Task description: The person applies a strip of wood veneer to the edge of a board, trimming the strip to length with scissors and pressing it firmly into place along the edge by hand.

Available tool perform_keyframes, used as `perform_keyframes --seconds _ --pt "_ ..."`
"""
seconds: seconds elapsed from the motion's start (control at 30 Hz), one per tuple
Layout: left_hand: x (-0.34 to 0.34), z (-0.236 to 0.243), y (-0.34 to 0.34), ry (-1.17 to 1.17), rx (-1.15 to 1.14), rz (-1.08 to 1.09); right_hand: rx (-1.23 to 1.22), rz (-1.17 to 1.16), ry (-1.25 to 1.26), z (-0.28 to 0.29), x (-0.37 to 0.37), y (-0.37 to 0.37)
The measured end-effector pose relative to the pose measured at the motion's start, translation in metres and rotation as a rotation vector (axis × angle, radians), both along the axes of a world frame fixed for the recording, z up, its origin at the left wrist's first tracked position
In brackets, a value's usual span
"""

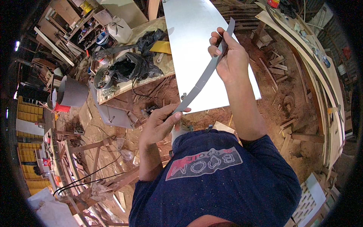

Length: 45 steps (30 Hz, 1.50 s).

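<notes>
Holding long, flat grey strip (202, 82) over glossy white panel (198, 41), pinched in left hand (160, 123) by panel's near edge, half-curled right hand (233, 56) above panel; apparently unattached.

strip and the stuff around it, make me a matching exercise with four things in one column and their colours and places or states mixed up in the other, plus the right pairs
Things
1. strip
2. panel
3. bag
4. shirt

Colour and place or state
A. black, crumpled, on the table
B. dark blue, worn by the person
C. grey, held by the left hand and right hand
D. white, flat, behind the strip in the picture

Right pairs
1-C; 2-D; 3-A; 4-B
</notes>
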State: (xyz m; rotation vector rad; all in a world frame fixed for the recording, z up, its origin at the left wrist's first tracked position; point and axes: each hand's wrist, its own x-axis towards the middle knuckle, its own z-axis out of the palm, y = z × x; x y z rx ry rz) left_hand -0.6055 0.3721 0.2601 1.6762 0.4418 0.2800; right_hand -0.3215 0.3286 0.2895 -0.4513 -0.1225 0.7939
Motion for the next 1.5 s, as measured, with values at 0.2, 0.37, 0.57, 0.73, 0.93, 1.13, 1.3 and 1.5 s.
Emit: perform_keyframes --seconds 0.2,0.37,0.57,0.73,0.93,1.13,1.3,1.5 --pt "-0.001 0.001 0.0 0.039 -0.017 0.001 0.008 0.006 -0.014 0.0 0.0 -0.001" --pt "-0.002 0.0 0.0 0.024 -0.025 -0.004 0.01 0.006 0.0 -0.002 -0.001 -0.002" --pt "-0.004 0.001 -0.001 0.02 -0.014 -0.01 0.007 0.007 -0.007 -0.002 -0.002 -0.003" --pt "-0.006 -0.002 -0.001 0.016 -0.026 -0.013 0.011 0.009 -0.003 0.001 -0.007 -0.005" --pt "-0.008 -0.006 0.0 0.018 0.004 -0.027 0.013 0.019 0.005 -0.001 -0.006 -0.004" --pt "-0.007 -0.004 -0.002 0.013 0.002 -0.011 0.007 0.018 0.008 -0.004 -0.006 -0.002" --pt "-0.006 0.0 -0.002 0.03 -0.001 -0.011 -0.021 -0.004 -0.001 -0.003 -0.012 -0.002" --pt "-0.006 -0.003 -0.002 0.032 -0.01 0.001 0.002 -0.033 -0.041 -0.003 -0.012 -0.002"
